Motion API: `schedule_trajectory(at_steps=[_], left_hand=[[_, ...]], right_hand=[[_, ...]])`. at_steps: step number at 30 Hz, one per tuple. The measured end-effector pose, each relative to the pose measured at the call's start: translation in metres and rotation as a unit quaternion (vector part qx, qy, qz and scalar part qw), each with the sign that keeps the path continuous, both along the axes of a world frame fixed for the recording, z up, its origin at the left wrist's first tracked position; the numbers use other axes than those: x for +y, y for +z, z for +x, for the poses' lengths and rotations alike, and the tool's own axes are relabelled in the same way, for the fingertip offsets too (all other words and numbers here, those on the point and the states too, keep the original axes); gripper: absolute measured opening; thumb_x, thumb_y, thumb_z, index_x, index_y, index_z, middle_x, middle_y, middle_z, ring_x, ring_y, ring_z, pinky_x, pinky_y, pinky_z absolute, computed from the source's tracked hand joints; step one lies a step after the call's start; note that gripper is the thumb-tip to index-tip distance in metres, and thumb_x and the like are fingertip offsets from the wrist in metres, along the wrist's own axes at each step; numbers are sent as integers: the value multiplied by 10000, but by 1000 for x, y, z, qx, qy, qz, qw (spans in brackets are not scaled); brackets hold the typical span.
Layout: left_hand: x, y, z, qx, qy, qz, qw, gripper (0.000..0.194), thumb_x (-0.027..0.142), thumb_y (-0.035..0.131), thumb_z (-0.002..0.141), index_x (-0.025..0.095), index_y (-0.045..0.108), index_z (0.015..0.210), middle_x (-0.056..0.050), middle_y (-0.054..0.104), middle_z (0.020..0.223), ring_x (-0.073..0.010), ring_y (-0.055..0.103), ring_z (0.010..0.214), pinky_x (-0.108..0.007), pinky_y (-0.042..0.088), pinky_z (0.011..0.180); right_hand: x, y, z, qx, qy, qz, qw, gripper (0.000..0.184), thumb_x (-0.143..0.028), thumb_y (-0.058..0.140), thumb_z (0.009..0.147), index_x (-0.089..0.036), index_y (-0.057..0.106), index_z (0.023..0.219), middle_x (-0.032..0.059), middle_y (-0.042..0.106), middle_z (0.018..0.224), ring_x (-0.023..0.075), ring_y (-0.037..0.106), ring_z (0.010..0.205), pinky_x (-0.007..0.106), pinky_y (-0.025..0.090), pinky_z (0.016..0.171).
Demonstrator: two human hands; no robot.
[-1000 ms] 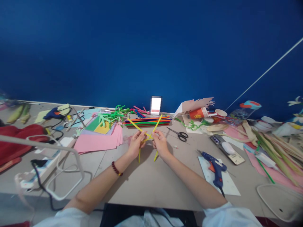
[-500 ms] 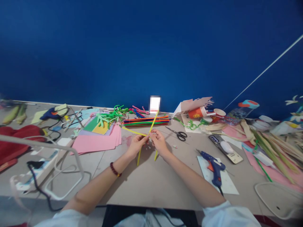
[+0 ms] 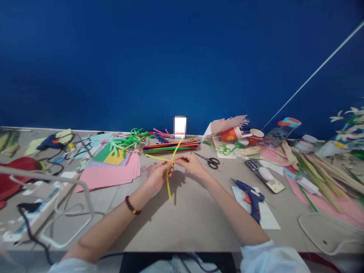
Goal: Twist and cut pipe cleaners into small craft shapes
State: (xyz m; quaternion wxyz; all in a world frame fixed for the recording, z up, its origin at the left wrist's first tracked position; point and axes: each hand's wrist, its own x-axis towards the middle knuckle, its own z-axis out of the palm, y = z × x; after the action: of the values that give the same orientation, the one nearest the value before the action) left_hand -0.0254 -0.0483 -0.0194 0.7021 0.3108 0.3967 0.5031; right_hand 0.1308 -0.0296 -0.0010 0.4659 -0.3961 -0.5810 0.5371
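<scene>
One blue wall is recorded behind a grey table. On the table, pink paper is laid at the left, and a bundle of coloured pipe cleaners is laid at the rear. A white card is partly covered by a blue glue gun at the right. The yellow pipe cleaners are held crossed above the middle of the table. By the left hand they are gripped close to the crossing; by the right hand they are pinched just right of it. Black scissors are seen beyond the right hand, apart from it.
</scene>
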Motion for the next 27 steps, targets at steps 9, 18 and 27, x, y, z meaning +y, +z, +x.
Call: schedule_trajectory(at_steps=[9, 18, 27], left_hand=[[39, 23, 6, 131, 11, 96, 987, 281, 405, 733, 654, 127, 693, 673, -78, 672, 698, -134, 592, 583, -224, 426, 515], [41, 30, -2, 234, -35, 186, 954, 292, 446, 697, 690, 155, 702, 669, -65, 663, 665, -125, 535, 540, -218, 415, 498], [17, 29, -6, 395, 114, 387, 825, 118, 317, 723, 688, 210, 680, 662, -37, 609, 673, -180, 537, 705, -259, 398, 674]], right_hand=[[7, 9, 17, 32, -70, -60, 995, 213, -367, 699, 662, -171, 655, 734, -58, 516, 510, 58, 388, 415, 183, 292, 386], [5, 3, 11, 121, 0, -203, 972, 244, -327, 734, 634, -162, 662, 799, -49, 527, 525, 63, 463, 446, 155, 312, 352], [7, -6, 5, 82, -109, -126, 983, 263, -340, 730, 600, -141, 687, 767, -60, 469, 453, 68, 408, 407, 175, 307, 320]])
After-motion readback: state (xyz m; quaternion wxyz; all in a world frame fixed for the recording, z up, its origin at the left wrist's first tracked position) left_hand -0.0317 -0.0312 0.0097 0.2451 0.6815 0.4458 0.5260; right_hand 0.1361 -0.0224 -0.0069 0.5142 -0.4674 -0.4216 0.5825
